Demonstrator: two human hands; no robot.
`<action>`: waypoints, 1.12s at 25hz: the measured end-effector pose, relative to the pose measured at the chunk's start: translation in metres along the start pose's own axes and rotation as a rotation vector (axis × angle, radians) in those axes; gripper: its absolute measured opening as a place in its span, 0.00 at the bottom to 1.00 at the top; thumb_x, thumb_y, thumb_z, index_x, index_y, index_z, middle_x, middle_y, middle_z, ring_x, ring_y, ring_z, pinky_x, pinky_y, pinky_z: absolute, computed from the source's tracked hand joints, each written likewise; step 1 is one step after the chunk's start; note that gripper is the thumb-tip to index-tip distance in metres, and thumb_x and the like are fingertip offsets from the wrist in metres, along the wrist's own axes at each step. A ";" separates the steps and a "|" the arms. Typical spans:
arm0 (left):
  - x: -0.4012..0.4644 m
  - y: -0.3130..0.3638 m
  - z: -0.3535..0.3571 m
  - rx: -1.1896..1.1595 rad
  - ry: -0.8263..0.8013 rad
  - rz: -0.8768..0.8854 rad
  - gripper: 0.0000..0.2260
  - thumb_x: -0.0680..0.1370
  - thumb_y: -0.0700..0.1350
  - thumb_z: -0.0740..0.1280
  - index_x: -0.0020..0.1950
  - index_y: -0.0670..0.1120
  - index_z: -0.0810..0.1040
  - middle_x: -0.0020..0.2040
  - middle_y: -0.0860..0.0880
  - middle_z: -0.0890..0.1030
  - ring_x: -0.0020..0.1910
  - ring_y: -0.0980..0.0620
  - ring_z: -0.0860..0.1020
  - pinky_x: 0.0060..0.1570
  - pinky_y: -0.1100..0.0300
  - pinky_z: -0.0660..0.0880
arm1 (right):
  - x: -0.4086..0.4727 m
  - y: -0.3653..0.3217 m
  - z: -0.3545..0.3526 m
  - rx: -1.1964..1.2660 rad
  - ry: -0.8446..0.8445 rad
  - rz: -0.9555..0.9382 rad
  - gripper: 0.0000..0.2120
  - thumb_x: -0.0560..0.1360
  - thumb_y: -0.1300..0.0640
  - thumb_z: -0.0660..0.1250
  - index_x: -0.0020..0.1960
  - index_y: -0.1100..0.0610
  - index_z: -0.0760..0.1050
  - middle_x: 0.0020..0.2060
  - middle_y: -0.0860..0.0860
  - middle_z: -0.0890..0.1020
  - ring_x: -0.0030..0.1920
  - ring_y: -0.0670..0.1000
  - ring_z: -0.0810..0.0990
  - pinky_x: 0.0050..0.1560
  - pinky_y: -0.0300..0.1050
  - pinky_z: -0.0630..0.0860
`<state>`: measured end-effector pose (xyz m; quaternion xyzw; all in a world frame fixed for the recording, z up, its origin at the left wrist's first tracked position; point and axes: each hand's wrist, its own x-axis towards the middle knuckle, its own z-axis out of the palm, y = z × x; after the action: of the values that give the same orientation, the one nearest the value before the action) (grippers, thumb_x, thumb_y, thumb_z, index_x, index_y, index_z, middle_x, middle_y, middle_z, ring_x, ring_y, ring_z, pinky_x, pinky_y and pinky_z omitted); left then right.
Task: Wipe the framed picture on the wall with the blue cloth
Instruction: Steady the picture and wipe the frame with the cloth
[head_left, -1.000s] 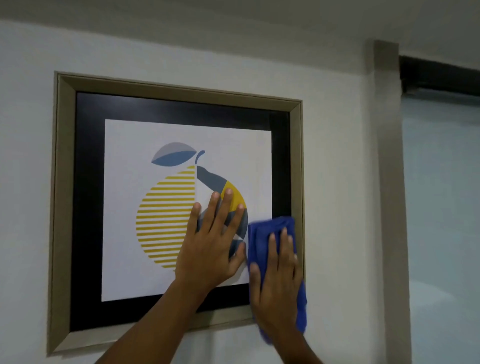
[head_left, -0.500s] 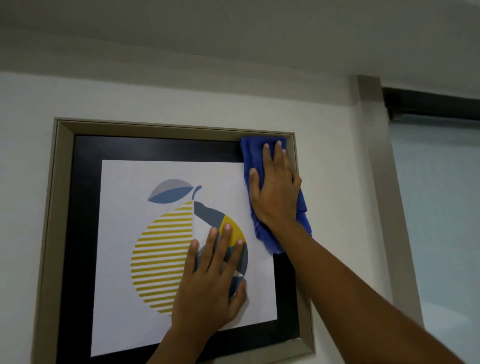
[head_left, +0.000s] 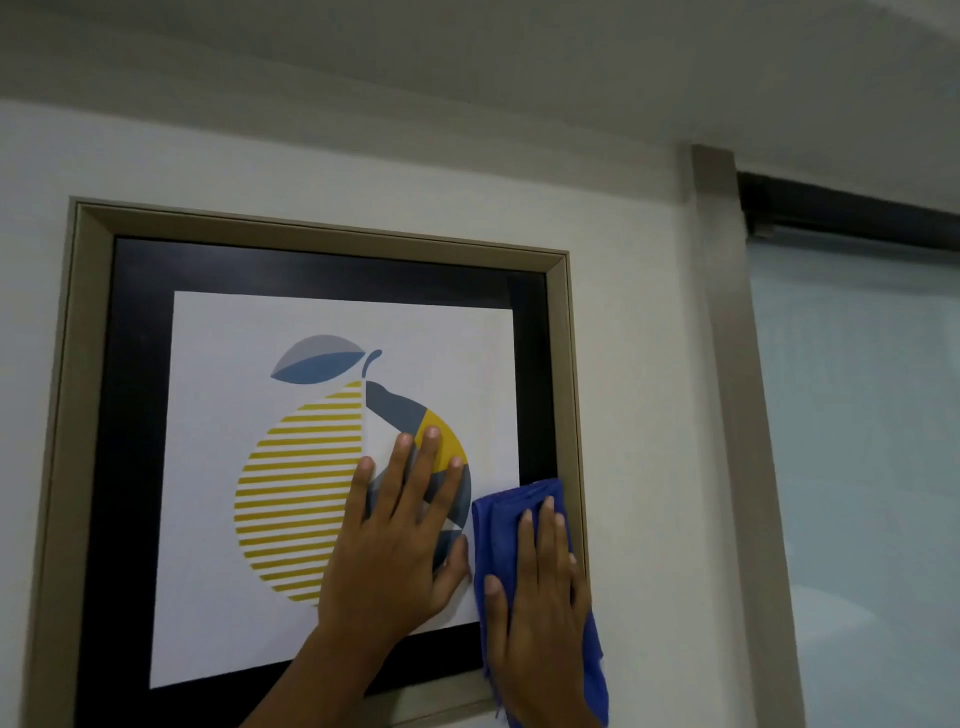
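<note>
left hand (head_left: 395, 540) pressing flat, fingers spread, lower centre | right hand (head_left: 537, 597) lying flat, fingers together, lower right

No legible text, label, brand, number or sign found anywhere in view. The picture (head_left: 311, 415) carries only a graphic: a round fruit with yellow stripes, grey and yellow segments, and a grey-blue leaf on a white sheet, with no caption or signature that can be read. The frame (head_left: 322, 234) is unmarked. The cloth (head_left: 498, 525) shows no tag or print.
</note>
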<state>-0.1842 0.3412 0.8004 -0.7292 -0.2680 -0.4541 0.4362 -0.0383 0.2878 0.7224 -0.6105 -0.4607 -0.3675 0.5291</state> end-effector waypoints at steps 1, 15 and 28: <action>0.000 -0.001 0.000 0.002 0.003 -0.002 0.34 0.77 0.60 0.60 0.80 0.47 0.59 0.81 0.41 0.55 0.80 0.39 0.53 0.76 0.37 0.52 | 0.009 -0.004 -0.002 -0.002 -0.008 -0.004 0.33 0.81 0.39 0.43 0.76 0.60 0.60 0.74 0.58 0.65 0.74 0.57 0.63 0.70 0.55 0.64; -0.003 0.000 0.001 -0.024 0.014 -0.003 0.32 0.78 0.59 0.60 0.80 0.48 0.60 0.81 0.42 0.57 0.80 0.40 0.53 0.77 0.38 0.52 | 0.202 -0.056 -0.034 -0.041 0.087 -0.118 0.28 0.83 0.49 0.53 0.78 0.62 0.53 0.78 0.59 0.56 0.77 0.58 0.57 0.75 0.53 0.56; -0.039 0.061 -0.020 -0.199 -0.175 0.016 0.31 0.80 0.60 0.55 0.80 0.47 0.58 0.80 0.40 0.58 0.79 0.39 0.57 0.74 0.36 0.55 | -0.012 0.046 -0.083 -0.203 -0.297 -0.384 0.41 0.57 0.63 0.84 0.68 0.64 0.74 0.66 0.58 0.77 0.65 0.56 0.77 0.58 0.51 0.79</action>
<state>-0.1617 0.2950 0.7457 -0.8078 -0.2531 -0.4095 0.3403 0.0050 0.2030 0.7117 -0.6090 -0.6016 -0.4118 0.3123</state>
